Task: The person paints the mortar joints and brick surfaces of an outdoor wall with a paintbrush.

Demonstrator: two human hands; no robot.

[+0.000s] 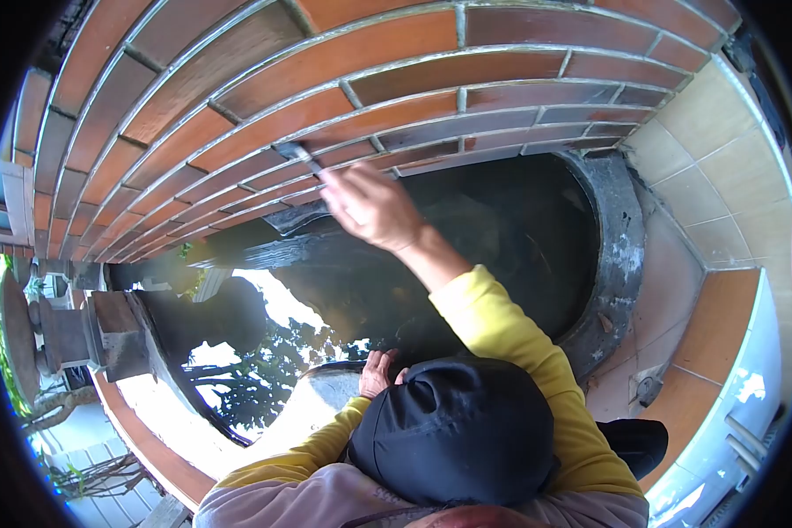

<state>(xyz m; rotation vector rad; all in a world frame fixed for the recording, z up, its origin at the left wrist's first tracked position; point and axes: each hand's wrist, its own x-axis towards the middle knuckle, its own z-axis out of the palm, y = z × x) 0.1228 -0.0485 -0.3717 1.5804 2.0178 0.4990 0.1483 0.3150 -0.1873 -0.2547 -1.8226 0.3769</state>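
Observation:
My right hand is stretched forward over the pond, its fingers closed round the handle of a small brush. The dark tip of the brush touches a pale mortar line on the brick-patterned wall. Near my body, my left hand lies on the pond's stone rim, with its fingers stretched toward the water. A black cap covers the view just beside that hand and hides part of it. Both arms wear yellow sleeves.
Dark pond water lies below my right arm and mirrors leaves and sky. A grey curved rim bounds it on the right, next to a tiled wall. At the left stands a stone pedestal.

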